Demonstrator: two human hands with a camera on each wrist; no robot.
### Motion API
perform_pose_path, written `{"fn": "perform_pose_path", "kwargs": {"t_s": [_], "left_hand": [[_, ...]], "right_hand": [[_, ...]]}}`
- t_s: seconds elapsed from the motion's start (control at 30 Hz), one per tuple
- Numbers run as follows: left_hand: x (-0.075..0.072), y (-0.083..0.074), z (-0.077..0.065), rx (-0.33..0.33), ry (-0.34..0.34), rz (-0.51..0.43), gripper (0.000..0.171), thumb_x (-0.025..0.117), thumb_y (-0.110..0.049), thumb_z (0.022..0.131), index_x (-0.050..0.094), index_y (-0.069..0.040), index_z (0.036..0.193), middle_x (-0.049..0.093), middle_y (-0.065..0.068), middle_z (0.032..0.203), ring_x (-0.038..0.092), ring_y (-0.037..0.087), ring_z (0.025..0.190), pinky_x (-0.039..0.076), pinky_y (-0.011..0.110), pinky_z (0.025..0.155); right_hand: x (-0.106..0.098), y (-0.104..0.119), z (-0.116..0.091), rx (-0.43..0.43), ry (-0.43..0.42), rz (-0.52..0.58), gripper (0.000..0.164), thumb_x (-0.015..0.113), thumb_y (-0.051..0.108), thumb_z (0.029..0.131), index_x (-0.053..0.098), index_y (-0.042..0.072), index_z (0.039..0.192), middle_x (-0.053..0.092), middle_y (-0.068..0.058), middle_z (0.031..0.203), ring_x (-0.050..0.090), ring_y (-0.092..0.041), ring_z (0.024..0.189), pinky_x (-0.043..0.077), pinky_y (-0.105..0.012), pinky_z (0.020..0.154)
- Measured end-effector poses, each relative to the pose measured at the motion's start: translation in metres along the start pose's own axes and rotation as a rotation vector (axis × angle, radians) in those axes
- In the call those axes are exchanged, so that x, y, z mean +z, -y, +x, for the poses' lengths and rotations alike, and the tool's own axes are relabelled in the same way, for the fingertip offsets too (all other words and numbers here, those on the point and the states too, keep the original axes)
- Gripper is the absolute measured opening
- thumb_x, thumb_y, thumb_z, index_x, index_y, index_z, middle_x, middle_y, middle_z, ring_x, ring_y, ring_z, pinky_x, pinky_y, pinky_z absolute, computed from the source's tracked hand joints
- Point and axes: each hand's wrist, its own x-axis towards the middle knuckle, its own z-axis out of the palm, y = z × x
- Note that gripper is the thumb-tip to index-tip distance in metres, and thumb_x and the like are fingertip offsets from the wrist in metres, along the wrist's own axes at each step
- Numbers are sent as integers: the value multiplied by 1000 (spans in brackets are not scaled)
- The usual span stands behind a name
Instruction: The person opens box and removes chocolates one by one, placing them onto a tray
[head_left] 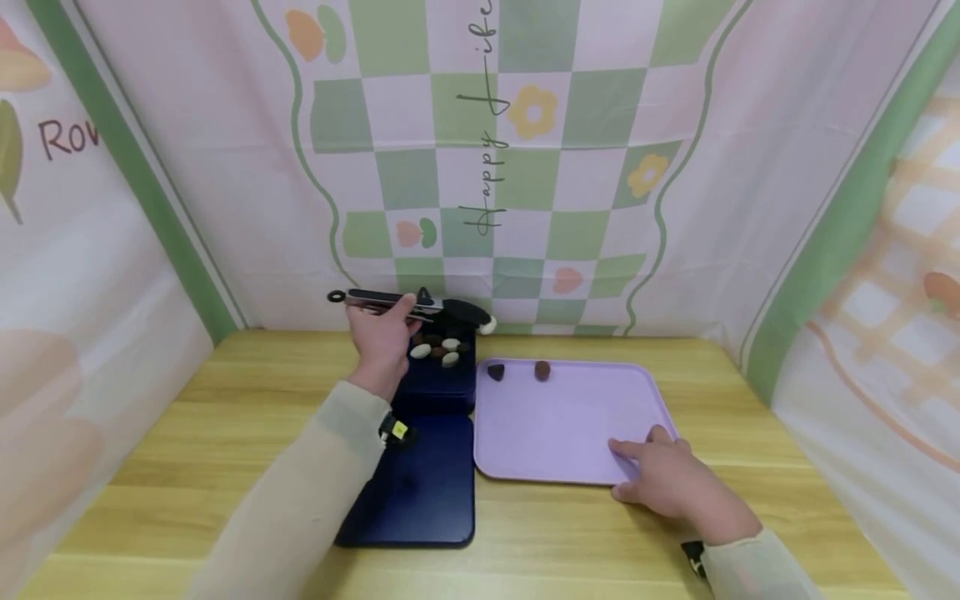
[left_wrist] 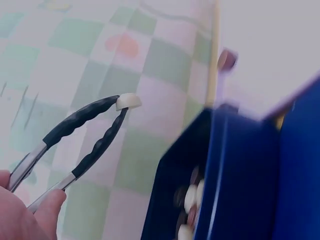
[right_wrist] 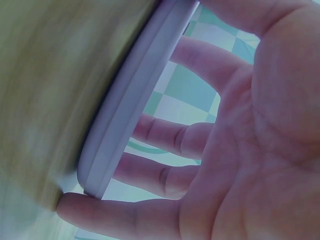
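My left hand (head_left: 381, 343) grips a pair of tongs (head_left: 386, 297) with black tips. Between those tips sits a small white piece (left_wrist: 128, 101), rounded with one flat side, raised beside the far end of a dark blue box (head_left: 438, 383). Several white, brown and dark pieces (head_left: 421, 352) lie inside that box. On the purple tray (head_left: 555, 433) rest a dark piece (head_left: 496, 372) and a brown piece (head_left: 542, 370), both near its far edge. Spread, fairly straight fingers of my right hand (head_left: 667, 477) touch the tray's near right corner.
A flat dark blue panel or box (head_left: 427, 492) lies in front of the box, partly under my left forearm. The tray sits directly right of both on the wooden table (head_left: 570, 542). Behind the table hangs a checkered cloth (head_left: 525, 183), with further cloth on both sides.
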Motion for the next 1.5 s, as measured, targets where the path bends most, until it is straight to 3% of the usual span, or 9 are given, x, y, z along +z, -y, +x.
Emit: {"fn": "perform_pose_path", "kwargs": {"t_s": [0.17,0.37,0.53,0.73,0.9,1.13,1.27,1.5], "left_hand": [[25,18,-21,-32,47,-39,59,81,-2,83,44,-14,128,63,21,118,71,31,81,59,47,71],[54,38,-46,-84,50,-56,60,82,-2,82,48,-17,129,64,15,115,70,30,81,58,49,74],[73,56,-63,-130,42,25,56,84,-5,81,49,-15,124,65,12,108,68,30,76,58,44,70],[87,81,-75,-169,56,119,54,85,-7,80,50,-12,120,67,8,102,68,24,75,58,37,70],[99,97,-79,-148,36,120,52,85,-2,77,52,-8,117,68,9,98,66,22,71,57,36,67],[104,112,-84,-111,-8,170,61,84,1,76,49,-6,126,65,12,112,66,21,95,56,32,79],[104,118,-88,-103,-12,193,63,85,0,75,50,-7,127,65,12,112,66,20,95,55,31,80],[105,117,-90,11,35,242,58,85,0,75,51,-6,122,67,7,104,67,17,91,56,29,79]], "right_hand": [[2,-4,1,-1,3,-4,74,83,47,77,61,11,138,49,-26,111,46,-35,85,49,-52,71],[1,-2,-1,3,9,1,73,82,46,78,60,11,138,49,-27,112,46,-35,85,49,-53,71],[-1,1,-1,11,8,10,72,82,44,78,61,11,138,48,-27,113,46,-35,85,49,-52,71],[-3,3,-1,12,6,13,72,83,44,78,61,11,138,48,-27,112,46,-36,85,49,-53,72],[-2,1,0,16,-2,10,72,83,44,77,61,12,138,48,-29,114,46,-37,86,49,-54,72],[-3,0,0,18,11,4,71,83,44,78,61,12,138,49,-28,113,46,-36,87,50,-54,72],[-2,1,0,22,11,-2,71,82,44,78,61,12,138,49,-27,113,47,-36,87,50,-53,72],[1,-1,-2,-1,-14,-7,70,83,43,78,62,12,137,49,-25,109,45,-37,85,49,-51,70]]}}
